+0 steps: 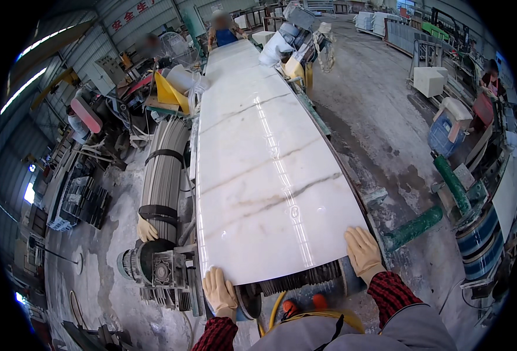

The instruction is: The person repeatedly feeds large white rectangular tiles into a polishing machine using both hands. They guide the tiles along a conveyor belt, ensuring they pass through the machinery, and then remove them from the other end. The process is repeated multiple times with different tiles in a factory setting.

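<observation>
A long, polished white stone slab [252, 228] with grey-brown veins lies flat on a conveyor in front of me. My left hand [219, 289], in a cream glove, touches the slab's near left corner with its fingers stretched forward. At the near right corner, my right hand [362, 251] wears a matching glove and rests along the slab's edge, fingers extended. Neither hand is closed around anything visible. Under the slab's near end shows a dark ribbed roller [293, 282]. At the far end of the slab stands a co-worker [226, 35] in blue.
Left of the conveyor are a motor [133, 264], a strapped bundle of long grey strips [166, 158] and a loose glove [147, 228]. A green post [413, 228] juts out at right, near a blue drum [445, 133]. Machinery and a yellow sheet [168, 93] stand farther back.
</observation>
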Motion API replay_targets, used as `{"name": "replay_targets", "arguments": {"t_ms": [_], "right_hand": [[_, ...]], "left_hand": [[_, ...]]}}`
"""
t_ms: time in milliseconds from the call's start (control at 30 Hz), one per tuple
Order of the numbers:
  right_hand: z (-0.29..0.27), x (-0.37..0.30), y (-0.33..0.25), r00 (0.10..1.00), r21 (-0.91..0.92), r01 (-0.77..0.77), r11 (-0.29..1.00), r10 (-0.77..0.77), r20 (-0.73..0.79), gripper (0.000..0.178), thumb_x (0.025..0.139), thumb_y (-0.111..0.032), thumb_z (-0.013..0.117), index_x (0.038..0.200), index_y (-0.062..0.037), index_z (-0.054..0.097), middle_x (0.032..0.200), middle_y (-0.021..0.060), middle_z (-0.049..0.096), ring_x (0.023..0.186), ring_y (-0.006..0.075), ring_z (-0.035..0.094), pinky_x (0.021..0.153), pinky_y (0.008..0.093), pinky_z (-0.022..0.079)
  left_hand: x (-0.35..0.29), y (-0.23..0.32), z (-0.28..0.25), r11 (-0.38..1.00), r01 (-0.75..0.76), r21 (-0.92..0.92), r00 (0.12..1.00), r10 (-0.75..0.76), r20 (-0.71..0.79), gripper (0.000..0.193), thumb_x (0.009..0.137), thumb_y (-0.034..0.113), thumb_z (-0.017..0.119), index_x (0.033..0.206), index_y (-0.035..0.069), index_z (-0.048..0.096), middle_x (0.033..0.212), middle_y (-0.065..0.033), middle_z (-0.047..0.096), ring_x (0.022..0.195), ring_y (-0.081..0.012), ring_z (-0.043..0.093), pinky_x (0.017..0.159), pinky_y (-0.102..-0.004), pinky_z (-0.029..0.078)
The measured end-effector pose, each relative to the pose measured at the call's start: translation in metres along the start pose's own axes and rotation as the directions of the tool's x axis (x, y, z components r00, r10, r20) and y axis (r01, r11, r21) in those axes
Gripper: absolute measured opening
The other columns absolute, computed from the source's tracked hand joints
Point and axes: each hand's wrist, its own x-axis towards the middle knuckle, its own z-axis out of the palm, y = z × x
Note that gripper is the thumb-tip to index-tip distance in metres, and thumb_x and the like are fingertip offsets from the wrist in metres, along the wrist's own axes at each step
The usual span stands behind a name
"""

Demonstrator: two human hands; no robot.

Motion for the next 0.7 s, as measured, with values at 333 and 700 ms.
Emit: {"name": "replay_targets", "arguments": {"t_ms": [333, 700], "right_hand": [[-0.002, -0.004, -0.001, 1.0, 0.006, 0.0, 1.0, 0.0, 0.007, 0.037, 0.112, -0.011, 0.074, 0.146, 0.0017, 0.074, 0.156, 0.0223, 0.075, 0.147, 0.0473, 0.068, 0.127, 0.0587, 0.056], [0.001, -0.014, 0.0, 1.0, -0.017, 0.004, 1.0, -0.004, 0.003, 0.039, 0.113, -0.012, 0.073, 0.148, 0.0027, 0.075, 0.159, 0.022, 0.074, 0.149, 0.0473, 0.067, 0.131, 0.059, 0.053]], "left_hand": [[-0.002, 0.005, -0.005, 1.0, -0.003, -0.001, 1.0, 0.003, -0.003, 0.055, 0.112, 0.021, 0.067, 0.163, -0.002, 0.064, 0.173, -0.0314, 0.064, 0.162, -0.0555, 0.054, 0.141, -0.0663, 0.036], [-0.006, 0.008, -0.009, 1.0, -0.008, -0.009, 1.0, 0.008, -0.005, 0.054, 0.111, 0.019, 0.067, 0.16, -0.003, 0.065, 0.169, -0.0314, 0.065, 0.159, -0.055, 0.054, 0.139, -0.0664, 0.036]]}}
